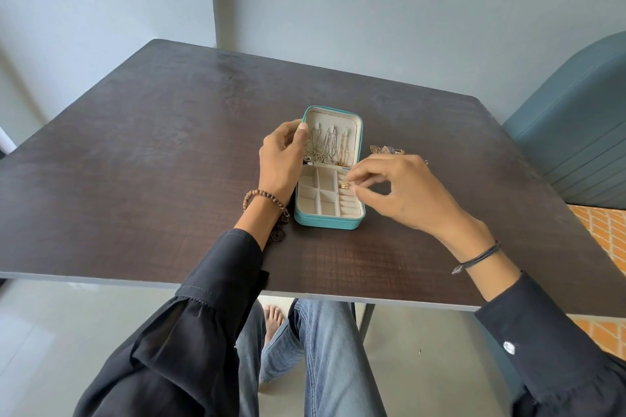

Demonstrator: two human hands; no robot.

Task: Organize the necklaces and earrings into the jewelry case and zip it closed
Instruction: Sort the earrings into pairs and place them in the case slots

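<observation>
A small teal jewelry case (pixel 325 222) lies open on the dark table, its cream lid (pixel 333 118) tilted up at the back. Several necklaces (pixel 327 149) hang inside the lid. My left hand (pixel 281 159) grips the lid's left edge, thumb at the top. My right hand (pixel 403 193) pinches a small gold earring (pixel 345 185) over the ring-roll slots on the right side of the tray. More gold earrings (pixel 386 150) lie on the table just right of the case, partly hidden behind my right hand.
The dark wooden table (pixel 152 162) is wide, with its front edge near my lap. A blue-grey upholstered chair (pixel 576 132) stands at the right. A grey wall is behind the table.
</observation>
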